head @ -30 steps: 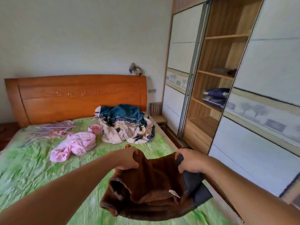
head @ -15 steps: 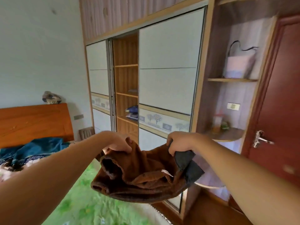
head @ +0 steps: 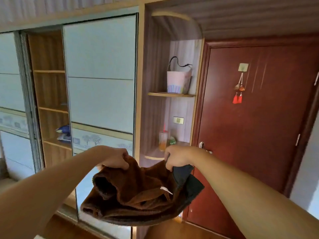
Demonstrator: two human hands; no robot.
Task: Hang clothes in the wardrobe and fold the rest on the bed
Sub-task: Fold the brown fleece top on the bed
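A brown fleecy garment [head: 136,195] with a dark lining and a small white label hangs bunched in front of me. My left hand [head: 114,157] grips its upper left edge and my right hand [head: 177,156] grips its upper right edge, both with curled fingers. Behind it stands the wardrobe [head: 100,73] with pale sliding doors. One section is open at the left and shows wooden shelves [head: 50,107] with folded blue cloth [head: 64,134] on one of them. The bed is out of view.
An open corner shelf unit [head: 170,94] holds a pale bag [head: 178,80] and some bottles [head: 163,140] lower down. A dark red door [head: 259,135] with a hanging red tassel [head: 238,94] stands at the right. Wooden floor shows below.
The view has swung right, away from the bed, toward the wardrobe and the red door. Both hands keep their hold on the brown garment, which stays bunched between them.
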